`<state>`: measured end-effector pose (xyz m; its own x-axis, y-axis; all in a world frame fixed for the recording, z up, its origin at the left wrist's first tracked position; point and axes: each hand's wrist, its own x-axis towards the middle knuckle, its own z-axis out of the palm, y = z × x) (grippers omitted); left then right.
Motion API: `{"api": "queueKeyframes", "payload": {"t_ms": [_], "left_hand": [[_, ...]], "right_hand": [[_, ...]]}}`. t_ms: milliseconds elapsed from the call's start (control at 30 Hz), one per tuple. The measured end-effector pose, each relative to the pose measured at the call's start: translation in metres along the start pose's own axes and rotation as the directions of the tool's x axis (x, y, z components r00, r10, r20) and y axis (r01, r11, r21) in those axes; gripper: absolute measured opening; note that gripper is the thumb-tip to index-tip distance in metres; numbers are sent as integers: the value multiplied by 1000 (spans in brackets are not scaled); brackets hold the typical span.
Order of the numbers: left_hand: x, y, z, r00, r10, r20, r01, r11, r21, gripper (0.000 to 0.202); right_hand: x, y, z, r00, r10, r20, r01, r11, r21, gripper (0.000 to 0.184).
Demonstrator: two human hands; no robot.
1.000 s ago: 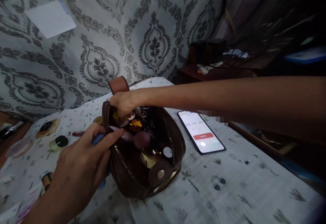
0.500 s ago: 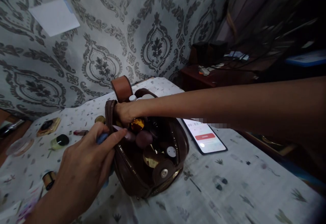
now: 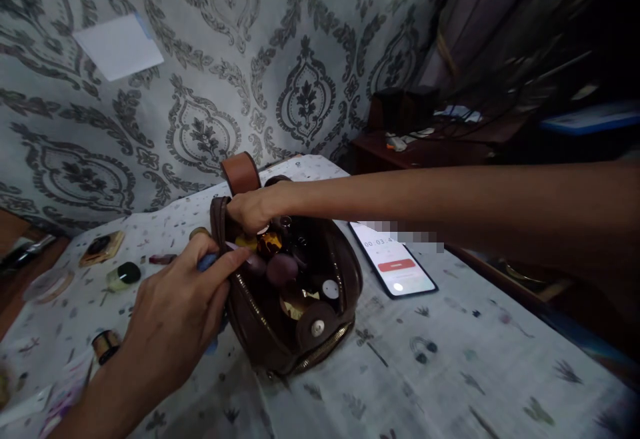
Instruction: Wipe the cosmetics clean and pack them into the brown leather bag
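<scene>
The brown bag sits unzipped in the middle of the frame on the printed cloth, its tan strap looping up at the back. The person's left hand, lower left of centre, pinches the bag's left rim, thumb over the edge and the other fingers outside, beside something blue. The right arm reaches across from the right edge of the frame, and the right hand dips into the back of the bag; its fingertips are hidden, so I can't tell whether they grip anything. Inside I make out an amber piece, a mauve round item and a white disc. A lit phone lies just right of the bag.
</scene>
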<state>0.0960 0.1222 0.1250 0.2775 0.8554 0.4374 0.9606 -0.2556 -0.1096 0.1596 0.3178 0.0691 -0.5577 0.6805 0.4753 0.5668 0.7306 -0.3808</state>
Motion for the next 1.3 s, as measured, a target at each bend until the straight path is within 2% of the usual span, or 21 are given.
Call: {"api": "queueKeyframes", "payload": {"t_ms": [33, 67, 100, 200, 233, 267, 367, 433, 533, 667, 833, 967, 1100, 1300], "left_hand": [[1, 1, -1, 1000, -17, 24, 17, 1000, 17, 36], [1, 2, -1, 999, -30, 40, 29, 999, 30, 36], [2, 2, -1, 998, -33, 43, 32, 999, 38, 36], [4, 3, -1, 999, -31, 18, 30, 999, 24, 38], [4, 4, 0, 999, -39, 7, 39, 999, 8, 39], [3, 4, -1, 999, -53, -4, 53, 998, -16, 40], [-4, 6, -2, 989, -138, -49, 132, 984, -123, 41], [-14, 6, -3, 973, -215, -86, 196, 962, -190, 41], [-35, 5, 0, 950, -306, -68, 280, 925, -255, 41], [-60, 5, 8, 941, -337, -44, 311, 907, -284, 38], [-81, 8, 10, 937, -350, -22, 324, 888, -325, 36], [-99, 5, 8, 920, -387, 61, 384, 861, -334, 38], [-116, -4, 11, 908, -411, 87, 415, 848, -330, 37], [-131, -7, 17, 910, -402, 102, 412, 851, -327, 30]], "right_hand": [[2, -1, -16, 971, -95, 221, 90, 995, 33, 51], [3, -2, -34, 922, -152, 356, 138, 988, 65, 48], [4, -4, -54, 870, -191, 454, 172, 982, 84, 43], [0, -16, -109, 659, -273, 701, 343, 938, 43, 23], [-4, -21, -124, 642, -267, 719, 378, 926, 6, 21], [-8, -25, -136, 641, -262, 721, 406, 914, -29, 21], [-25, -31, -160, 697, -295, 653, 435, 898, -59, 25], [-37, -31, -169, 747, -356, 562, 439, 898, -15, 21], [-56, -33, -175, 813, -389, 433, 431, 902, 1, 15], [-72, -46, -166, 845, -268, 463, 355, 928, -112, 13], [-73, -63, -142, 873, -116, 473, 224, 958, -179, 23], [-67, -64, -134, 889, -20, 457, 141, 962, -233, 24], [-60, -59, -135, 900, 70, 431, 66, 954, -293, 28], [-59, -66, -136, 889, 30, 457, 142, 931, -335, 30]]}}
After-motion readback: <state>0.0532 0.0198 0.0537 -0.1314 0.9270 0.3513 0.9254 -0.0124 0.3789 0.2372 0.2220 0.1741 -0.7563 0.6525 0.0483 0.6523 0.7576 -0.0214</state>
